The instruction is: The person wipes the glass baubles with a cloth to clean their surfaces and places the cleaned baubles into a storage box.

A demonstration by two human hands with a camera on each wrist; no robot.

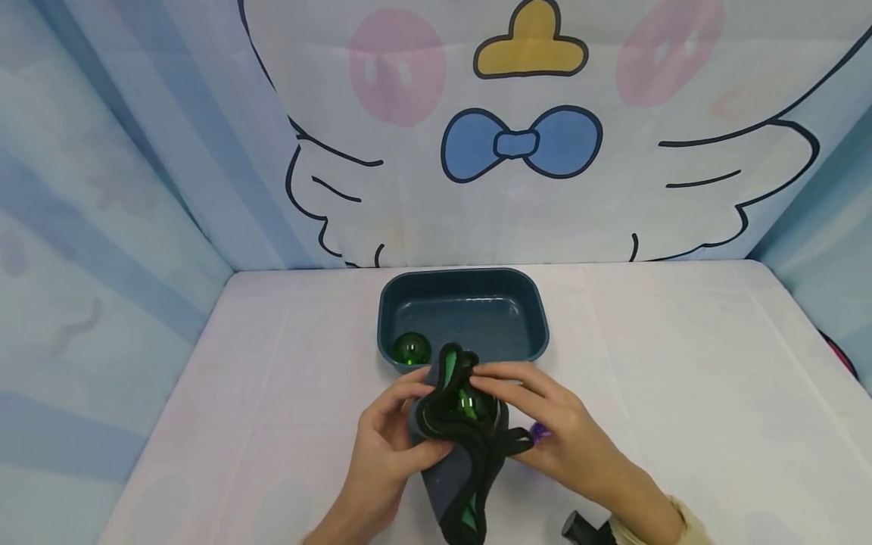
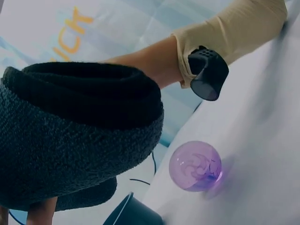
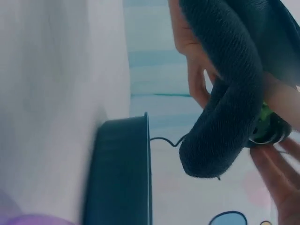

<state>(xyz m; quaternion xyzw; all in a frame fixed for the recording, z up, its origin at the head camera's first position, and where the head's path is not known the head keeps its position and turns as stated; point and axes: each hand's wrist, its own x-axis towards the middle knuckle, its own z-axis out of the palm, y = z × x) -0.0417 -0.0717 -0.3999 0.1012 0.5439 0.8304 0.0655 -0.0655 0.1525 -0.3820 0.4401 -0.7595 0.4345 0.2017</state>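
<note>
A dark blue cloth pouch with thick black trim and a green lining hangs between my hands. My left hand grips it from the left, thumb in front and fingers behind. A clear green ball sits in the pouch's opening. Bent over from the right, my right hand has its fingertips at the ball's upper edge; its thumb is mostly hidden behind a black loop. In the left wrist view, the pouch shows its towel-like outside, and a purple ball lies on the table.
Just beyond the hands stands a dark blue tub, with a second green ball in its near left corner. A black cylindrical device sits at the right sleeve. A printed curtain hangs behind the table.
</note>
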